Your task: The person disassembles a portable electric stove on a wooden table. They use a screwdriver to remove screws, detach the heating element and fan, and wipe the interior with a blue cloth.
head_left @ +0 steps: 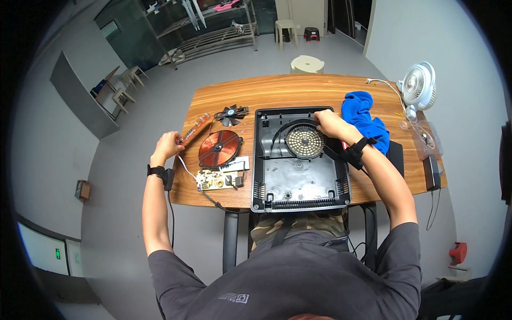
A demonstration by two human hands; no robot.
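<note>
My left hand [169, 145] is closed at the table's left edge, gripping the near end of a narrow reddish circuit strip [196, 128] with clear raised parts. To its right lie a round copper coil [220, 149] and a yellowish circuit board [213, 180] with wires. A small black cooling fan [231, 114] sits behind the coil. An open black plastic casing [301, 184] with a round grille [304, 142] rests in front of me. Over its far right corner is my right hand [332, 125], fingers curled; what they pinch, if anything, is hidden.
A blue cloth [367, 118] lies right of the casing, partly over a dark flat item [396, 156]. At the wooden table's [288, 88] right end are a white desk fan [417, 85], a clear plastic bag [424, 137] and a black box [431, 172] with a cord.
</note>
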